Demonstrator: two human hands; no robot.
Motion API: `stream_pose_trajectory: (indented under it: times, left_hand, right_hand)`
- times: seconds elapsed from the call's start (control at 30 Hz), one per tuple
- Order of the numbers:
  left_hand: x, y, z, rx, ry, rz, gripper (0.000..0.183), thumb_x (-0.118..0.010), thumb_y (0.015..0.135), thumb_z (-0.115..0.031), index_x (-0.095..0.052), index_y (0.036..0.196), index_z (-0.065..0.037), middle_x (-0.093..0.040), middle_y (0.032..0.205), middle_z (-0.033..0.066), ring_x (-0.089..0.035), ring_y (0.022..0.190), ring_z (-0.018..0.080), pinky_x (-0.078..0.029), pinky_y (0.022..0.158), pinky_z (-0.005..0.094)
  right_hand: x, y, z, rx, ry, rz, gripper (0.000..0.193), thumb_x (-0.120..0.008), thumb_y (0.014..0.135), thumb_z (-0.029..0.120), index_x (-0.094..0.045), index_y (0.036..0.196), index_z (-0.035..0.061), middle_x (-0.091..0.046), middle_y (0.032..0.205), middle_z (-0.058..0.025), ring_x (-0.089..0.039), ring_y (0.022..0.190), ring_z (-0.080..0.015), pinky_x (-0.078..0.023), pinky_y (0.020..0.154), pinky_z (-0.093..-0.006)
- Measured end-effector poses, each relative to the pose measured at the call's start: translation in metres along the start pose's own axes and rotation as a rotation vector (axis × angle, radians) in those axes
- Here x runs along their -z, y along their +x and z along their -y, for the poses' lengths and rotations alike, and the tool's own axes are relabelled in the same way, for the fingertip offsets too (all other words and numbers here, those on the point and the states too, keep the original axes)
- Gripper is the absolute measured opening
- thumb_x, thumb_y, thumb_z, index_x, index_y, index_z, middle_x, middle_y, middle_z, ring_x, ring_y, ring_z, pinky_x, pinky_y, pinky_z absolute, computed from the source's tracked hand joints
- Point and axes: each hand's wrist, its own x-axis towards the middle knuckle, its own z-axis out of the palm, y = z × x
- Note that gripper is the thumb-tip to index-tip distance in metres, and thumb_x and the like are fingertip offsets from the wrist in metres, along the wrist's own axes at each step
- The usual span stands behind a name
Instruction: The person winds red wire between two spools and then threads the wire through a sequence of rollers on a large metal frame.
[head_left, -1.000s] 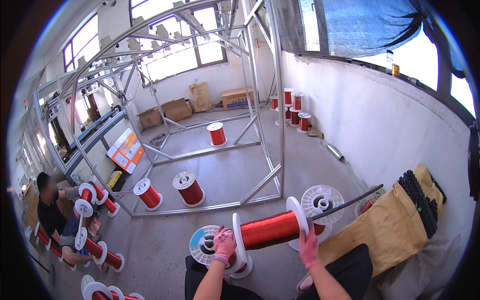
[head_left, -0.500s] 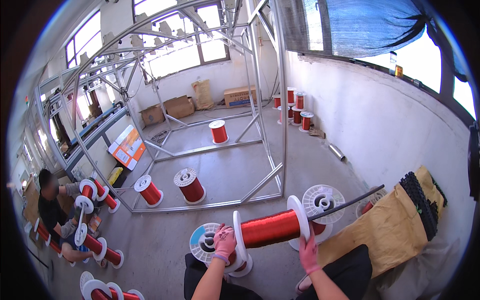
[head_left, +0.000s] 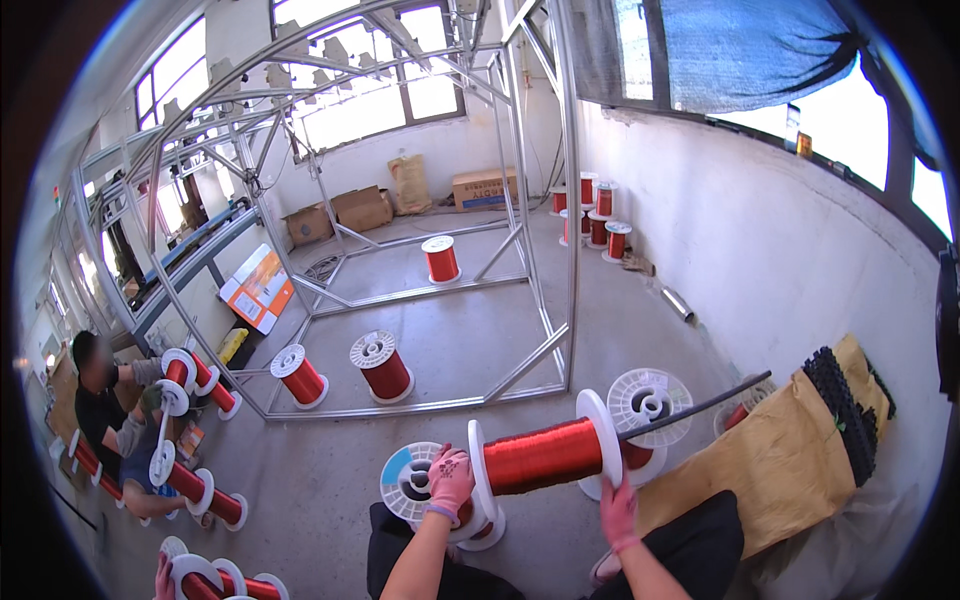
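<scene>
In front of me a large spool of red wire with white flanges lies sideways, a dark rod sticking out of its right end. My left hand, in a pink glove, grips at the left flange, its fingertips partly hidden. My right hand, also pink-gloved, is closed on the lower edge of the right flange. Beneath the left end stands an upright spool with a blue patch on its white top. Another upright spool stands behind the right end, partly covered by the held one.
A metal frame stands ahead, with red spools inside it. At left a co-worker handles spools. Another pink-gloved hand touches spools at lower left. Brown sacking and a black ridged mat lie at right.
The held spool and both my hands stay nearly in place. A pink-gloved hand has appeared at the lower left edge. The co-worker's hands and the spool there have shifted slightly.
</scene>
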Motion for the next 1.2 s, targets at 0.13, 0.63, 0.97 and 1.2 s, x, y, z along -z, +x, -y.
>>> stream_pose_trajectory:
  times: [0.13, 0.63, 0.97, 1.2]
  left_hand:
    - [0.0, 0.003, -0.001, 0.007, -0.002, 0.015, 0.022, -0.057, 0.084, -0.022, -0.07, 0.075, -0.008, -0.071, 0.085, 0.008, -0.064, 0.099, 0.022, -0.04, 0.106, 0.0376]
    - [0.002, 0.004, -0.002, 0.039, -0.04, 0.041, 0.027, -0.053, 0.088, -0.025, -0.071, 0.078, -0.008, -0.071, 0.089, 0.008, -0.064, 0.096, 0.0224, -0.039, 0.107, 0.0371]
    - [0.005, 0.0, -0.005, -0.001, -0.038, -0.08, 0.026, -0.054, 0.086, -0.023, -0.069, 0.072, -0.007, -0.07, 0.084, 0.0067, -0.064, 0.095, 0.0214, -0.039, 0.106, 0.0369]
    - [0.003, 0.005, -0.004, -0.002, -0.029, -0.013, 0.026, -0.054, 0.086, -0.022, -0.069, 0.071, -0.007, -0.069, 0.083, 0.0083, -0.064, 0.095, 0.0244, -0.04, 0.106, 0.0379]
  right_hand:
    - [0.017, -0.033, -0.009, -0.353, -0.265, 0.083, 0.045, -0.044, 0.101, 0.024, -0.044, 0.138, -0.0023, -0.058, 0.125, -0.0256, -0.056, 0.117, -0.0395, -0.044, 0.098, -0.042]
    - [0.022, -0.029, -0.014, -0.298, -0.198, -0.057, 0.043, -0.045, 0.1, 0.021, -0.046, 0.135, -0.004, -0.054, 0.13, -0.0287, -0.052, 0.122, -0.0405, -0.042, 0.1, -0.0415]
    - [0.009, -0.022, -0.009, -0.224, -0.346, 0.208, 0.042, -0.046, 0.099, 0.015, -0.046, 0.136, -0.0046, -0.059, 0.122, -0.0266, -0.054, 0.118, -0.0397, -0.042, 0.1, -0.041]
    - [0.019, 0.045, -0.012, 0.005, 0.059, -0.044, 0.044, -0.046, 0.1, 0.018, -0.044, 0.134, -0.01, -0.057, 0.121, -0.0293, -0.057, 0.109, -0.0428, -0.043, 0.097, -0.0432]
